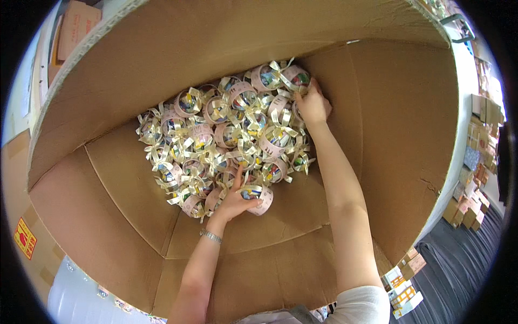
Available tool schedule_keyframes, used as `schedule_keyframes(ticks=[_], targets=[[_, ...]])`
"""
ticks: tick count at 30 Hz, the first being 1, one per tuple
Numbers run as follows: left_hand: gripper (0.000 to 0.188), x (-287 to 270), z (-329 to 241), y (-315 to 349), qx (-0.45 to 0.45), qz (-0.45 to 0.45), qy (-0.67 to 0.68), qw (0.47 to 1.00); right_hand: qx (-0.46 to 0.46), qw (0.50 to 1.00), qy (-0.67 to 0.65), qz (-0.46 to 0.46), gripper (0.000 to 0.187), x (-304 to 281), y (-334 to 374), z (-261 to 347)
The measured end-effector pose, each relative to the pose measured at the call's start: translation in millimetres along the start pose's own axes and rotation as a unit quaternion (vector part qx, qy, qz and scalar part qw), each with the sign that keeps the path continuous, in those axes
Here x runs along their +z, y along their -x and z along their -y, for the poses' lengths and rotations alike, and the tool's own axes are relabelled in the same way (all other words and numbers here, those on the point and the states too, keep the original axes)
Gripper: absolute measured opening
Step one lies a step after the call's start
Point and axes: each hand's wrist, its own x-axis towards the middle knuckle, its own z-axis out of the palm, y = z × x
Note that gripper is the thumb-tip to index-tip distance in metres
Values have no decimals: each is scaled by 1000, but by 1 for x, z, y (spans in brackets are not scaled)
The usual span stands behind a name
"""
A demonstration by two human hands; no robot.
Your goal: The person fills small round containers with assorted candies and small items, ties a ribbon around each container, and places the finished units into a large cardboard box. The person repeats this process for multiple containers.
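Deep inside a large cardboard box, round clear-and-pink containers lie packed in a pile. Cream ribbon bows are tied on them, and small colourful pieces show through their clear parts. At the pile's near edge my left hand grips one pink-banded container between thumb and fingers. My right hand reaches to the pile's far right corner, its fingers curled against a container by the box wall. The hand covers part of the pink containers beneath it.
The box walls rise high on every side. Outside, a metal handle juts out at the upper right, with stacked small boxes beyond. Dark pleated cloth is at the lower right, and a carton with a red-yellow label stands at the left.
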Motion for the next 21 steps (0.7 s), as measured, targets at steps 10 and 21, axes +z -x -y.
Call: schedule_keyframes(ticks=[10, 21], targets=[[112, 16, -32, 11, 184, -119, 12, 976, -248, 935, -104, -231, 46, 20, 43, -28], [102, 153, -93, -107, 314, -200, -374, 849, 182, 613, -712, 289, 59, -23, 110, -101]])
